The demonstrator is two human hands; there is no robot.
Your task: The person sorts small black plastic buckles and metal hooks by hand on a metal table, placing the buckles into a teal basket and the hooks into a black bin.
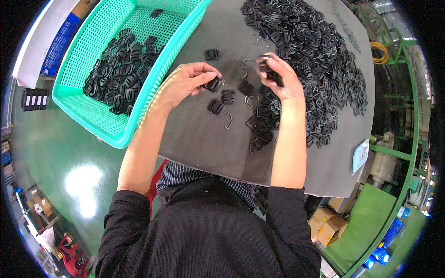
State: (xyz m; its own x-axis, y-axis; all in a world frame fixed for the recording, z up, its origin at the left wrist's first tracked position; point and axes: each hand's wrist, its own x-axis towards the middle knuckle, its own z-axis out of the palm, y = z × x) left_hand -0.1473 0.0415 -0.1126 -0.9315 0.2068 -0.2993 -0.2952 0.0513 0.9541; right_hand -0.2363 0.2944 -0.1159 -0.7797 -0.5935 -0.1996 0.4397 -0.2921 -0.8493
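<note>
Between the thumb and fingers of my left hand (187, 83) is a black plastic buckle (213, 84), with a bit of metal wire showing at its edge. My right hand (283, 76) is closed around black buckles (270, 69); how many is hidden by the fingers. Loose on the tabletop between the hands lie several more black buckles (227, 97). Bent metal wire hooks (228, 121) are scattered among them. A large heap of black buckles and wire hooks (320, 69) spreads beyond and to the right of my right hand.
A green perforated plastic basket (127, 134) with black buckles inside stands left of the grey table (199, 143). A small blue packet (360, 156) lies at the table's right edge. Cardboard boxes (327, 225) sit lower right, and a coiled yellow hose (379, 53) hangs at far right.
</note>
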